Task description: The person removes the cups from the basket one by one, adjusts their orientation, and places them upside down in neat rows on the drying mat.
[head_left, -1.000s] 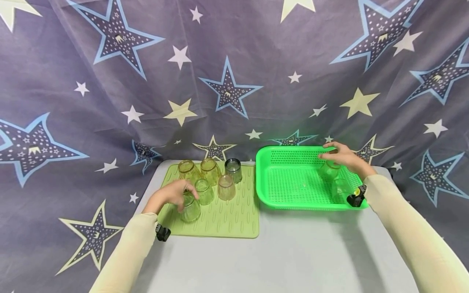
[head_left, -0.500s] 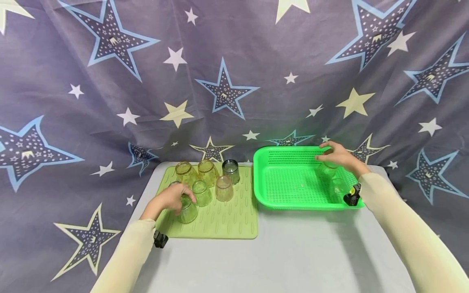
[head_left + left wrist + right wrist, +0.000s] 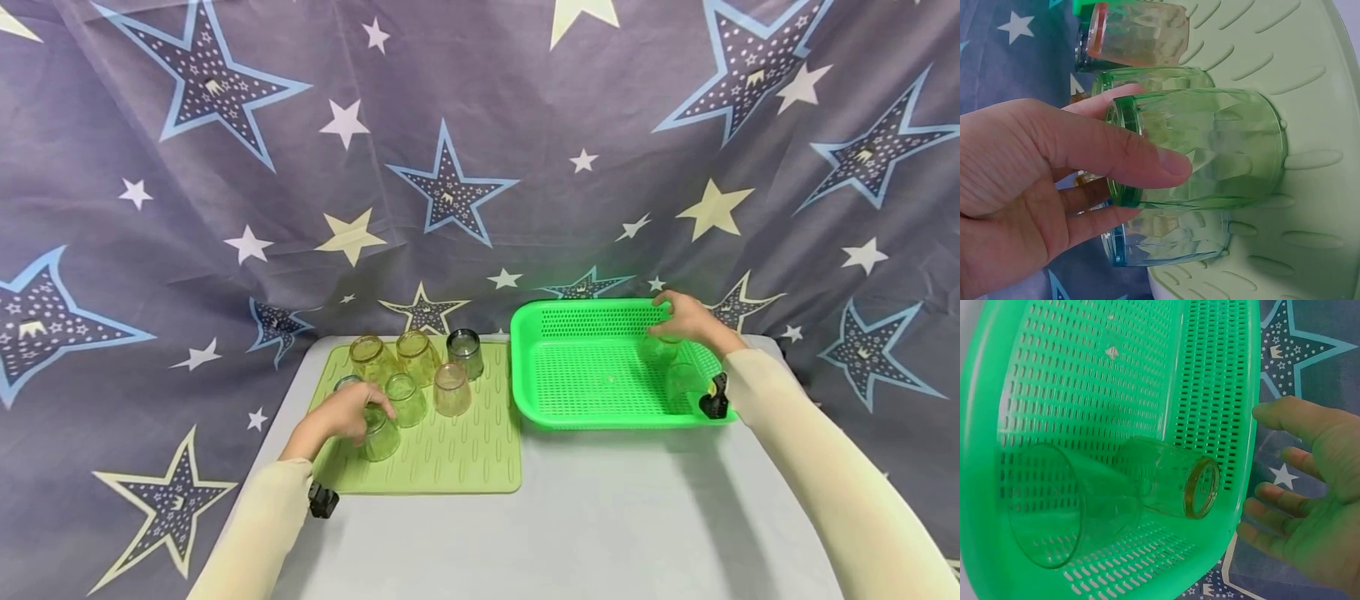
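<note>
Glass (image 3: 1229, 150), upper end pinched inside left grip (image 3: 1035, 169), right grip (image 3: 1329, 509) spread near basket (image 3: 982, 425).

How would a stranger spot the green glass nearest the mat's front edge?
Find the flat, light green mat, left of the bright green basket. Among the glasses on it, go left, to the front green glass. Another green glass stands just behind it, to the right, but this front one is gripped by the person's left hand.
</note>
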A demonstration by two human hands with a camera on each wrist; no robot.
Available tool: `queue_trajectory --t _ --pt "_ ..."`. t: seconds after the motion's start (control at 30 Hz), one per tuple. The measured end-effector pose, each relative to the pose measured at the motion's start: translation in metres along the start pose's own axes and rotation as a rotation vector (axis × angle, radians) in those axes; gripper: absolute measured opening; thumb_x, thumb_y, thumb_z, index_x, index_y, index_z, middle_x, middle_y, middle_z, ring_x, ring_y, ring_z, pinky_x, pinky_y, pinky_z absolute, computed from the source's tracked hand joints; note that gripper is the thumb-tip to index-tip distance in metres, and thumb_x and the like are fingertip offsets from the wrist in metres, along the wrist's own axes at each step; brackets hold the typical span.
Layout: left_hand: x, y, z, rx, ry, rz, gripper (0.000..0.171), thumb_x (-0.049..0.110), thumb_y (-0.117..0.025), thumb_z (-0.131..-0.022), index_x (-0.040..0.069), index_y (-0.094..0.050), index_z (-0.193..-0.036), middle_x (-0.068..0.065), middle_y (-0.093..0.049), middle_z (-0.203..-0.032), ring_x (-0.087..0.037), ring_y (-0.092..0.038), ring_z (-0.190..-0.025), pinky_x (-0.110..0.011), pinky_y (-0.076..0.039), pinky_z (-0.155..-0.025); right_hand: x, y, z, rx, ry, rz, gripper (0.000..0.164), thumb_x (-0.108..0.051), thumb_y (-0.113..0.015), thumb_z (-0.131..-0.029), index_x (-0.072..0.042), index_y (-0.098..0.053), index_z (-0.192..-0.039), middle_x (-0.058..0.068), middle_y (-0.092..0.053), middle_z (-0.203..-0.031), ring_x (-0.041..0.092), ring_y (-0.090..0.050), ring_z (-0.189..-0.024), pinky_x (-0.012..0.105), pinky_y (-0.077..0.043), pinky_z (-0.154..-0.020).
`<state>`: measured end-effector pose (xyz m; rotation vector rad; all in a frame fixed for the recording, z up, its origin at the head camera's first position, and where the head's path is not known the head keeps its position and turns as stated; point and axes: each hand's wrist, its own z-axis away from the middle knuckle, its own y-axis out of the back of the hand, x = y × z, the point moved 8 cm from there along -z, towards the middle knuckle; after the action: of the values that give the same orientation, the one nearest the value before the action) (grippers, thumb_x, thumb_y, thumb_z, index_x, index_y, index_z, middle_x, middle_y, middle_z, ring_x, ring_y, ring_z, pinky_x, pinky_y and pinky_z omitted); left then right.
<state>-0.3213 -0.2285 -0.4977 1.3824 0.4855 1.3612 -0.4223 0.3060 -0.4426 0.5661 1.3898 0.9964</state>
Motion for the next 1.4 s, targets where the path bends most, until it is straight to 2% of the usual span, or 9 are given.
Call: queue_trajectory --t 0.23,0.57,0.73,0.8,0.87,1.0,1.1,1.2,1.4 --pt "0.000 -0.001 0.003 -0.008 -0.012 -0.012 0.070 -0.028 -0.061 -0.050 0.015 -0.079 -0.103 -0.035 -0.047 -0.149 -0.058 -0.040 -0.139 -0.028 -0.053 -0.058 0.009 0.002 -0.007 -0.002 -0.009 0.075 0.067 -0.018 -0.072 -0.089 0.013 -0.043 -0.142 0.043 -0.039 -0.146 0.061 -0.038 -0.132 0.071 -0.039 -0.107" --pt "-0.005 -0.003 0.006 -0.055 0.020 0.062 0.073 -0.029 -0.063 -0.055 0.013 -0.076 -0.112 -0.036 -0.035 -0.156 -0.060 -0.030 -0.143 -0.027 -0.053 -0.052 0.019 -0.006 -0.011 -0.040 -0.050 0.061 0.073 -0.021 -0.072 -0.086 0.014 -0.042 -0.142 0.045 -0.037 -0.145 0.062 -0.041 -0.128 0.069 -0.044 -0.103" --pt "-0.006 -0.004 0.008 -0.076 0.028 0.066 0.075 -0.028 -0.068 -0.055 0.014 -0.074 -0.117 -0.036 -0.033 -0.157 -0.060 -0.030 -0.143 -0.028 -0.054 -0.055 0.024 -0.011 -0.015 -0.060 -0.078 0.091 0.077 -0.018 -0.074 -0.085 0.021 -0.038 -0.142 0.046 -0.038 -0.144 0.061 -0.041 -0.128 0.066 -0.043 -0.105" --pt "-0.006 -0.004 0.008 -0.083 0.034 0.061 0.076 -0.027 -0.070 -0.055 0.015 -0.074 -0.118 -0.036 -0.032 -0.157 -0.060 -0.030 -0.143 -0.028 -0.054 -0.058 0.028 -0.014 -0.016 -0.066 -0.109 0.109 0.074 -0.018 -0.075 -0.083 0.025 -0.042 -0.134 0.046 -0.044 -0.136 0.060 -0.048 -0.121 0.064 -0.047 -0.102" --pt "-0.005 -0.004 0.009 -0.090 0.041 0.066 0.076 -0.026 -0.072 -0.055 0.015 -0.074 -0.119 -0.036 -0.032 -0.158 -0.060 -0.030 -0.143 -0.030 -0.056 -0.061 0.034 -0.016 -0.017 -0.088 -0.160 0.119 0.060 -0.019 -0.076 -0.081 0.023 -0.052 -0.115 0.041 -0.056 -0.114 0.052 -0.057 -0.104 0.058 -0.053 -0.093" --pt "-0.002 -0.001 0.006 -0.089 0.011 0.052 0.072 -0.019 -0.078 -0.058 0.016 -0.074 -0.120 -0.031 -0.042 -0.154 -0.057 -0.035 -0.143 -0.043 -0.059 -0.084 0.046 -0.018 -0.016 -0.104 -0.239 0.114 0.037 -0.019 -0.079 -0.076 0.009 -0.058 -0.090 0.024 -0.059 -0.090 0.036 -0.058 -0.083 0.049 -0.057 -0.079" --pt "0.001 0.003 0.003 -0.081 -0.029 0.051 0.068 -0.012 -0.084 -0.060 0.015 -0.073 -0.121 -0.024 -0.056 -0.146 -0.051 -0.045 -0.138 -0.055 -0.053 -0.100 0.049 -0.017 -0.013 -0.090 -0.257 0.125 0.046 -0.019 -0.080 -0.076 0.015 -0.061 -0.101 0.034 -0.062 -0.106 0.046 -0.062 -0.096 0.054 -0.057 -0.087" --pt "0.002 0.008 0.001 -0.069 -0.047 0.071 0.064 -0.007 -0.087 -0.061 0.012 -0.073 -0.121 -0.016 -0.064 -0.138 -0.044 -0.054 -0.131 -0.058 -0.050 -0.103 0.051 -0.018 -0.010 -0.078 -0.263 0.111 0.057 -0.019 -0.079 -0.078 0.020 -0.058 -0.113 0.041 -0.057 -0.122 0.053 -0.058 -0.109 0.059 -0.053 -0.095" --pt "0.005 0.012 0.000 -0.032 -0.067 0.094 0.054 0.001 -0.086 -0.065 0.013 -0.074 -0.117 -0.011 -0.071 -0.125 -0.038 -0.062 -0.119 -0.056 -0.051 -0.103 0.055 -0.025 -0.011 -0.049 -0.243 0.105 0.056 -0.017 -0.080 -0.078 0.023 -0.057 -0.110 0.041 -0.059 -0.115 0.051 -0.061 -0.101 0.058 -0.054 -0.093"
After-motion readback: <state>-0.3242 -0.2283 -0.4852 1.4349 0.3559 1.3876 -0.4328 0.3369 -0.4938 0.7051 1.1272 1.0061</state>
